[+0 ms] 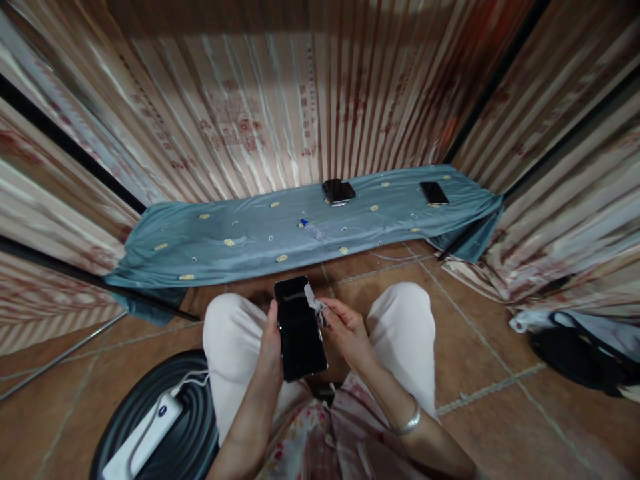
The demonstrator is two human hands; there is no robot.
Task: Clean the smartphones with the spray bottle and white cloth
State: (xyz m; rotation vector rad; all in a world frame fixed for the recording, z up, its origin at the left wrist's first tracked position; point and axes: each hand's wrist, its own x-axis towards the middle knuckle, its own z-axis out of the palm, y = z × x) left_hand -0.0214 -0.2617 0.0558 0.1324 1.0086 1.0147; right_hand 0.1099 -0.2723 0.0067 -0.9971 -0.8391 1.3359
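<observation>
The left hand (273, 340) is closed around the edge of a glossy black rectangular smartphone (299, 328), holding it screen up over the lap between the knees. The right hand (346, 327) pinches a small crumpled white wipe (314, 300) against the phone's far right corner. Wiping well here probably calls for a steady left-hand hold and light, even strokes. Farther off, on a blue-grey embroidered cloth (200, 240), lie a small blue-capped clear bottle (313, 229), a stack of dark phones (339, 191) and, to the right, another dark phone (433, 193). No container shows its contents.
</observation>
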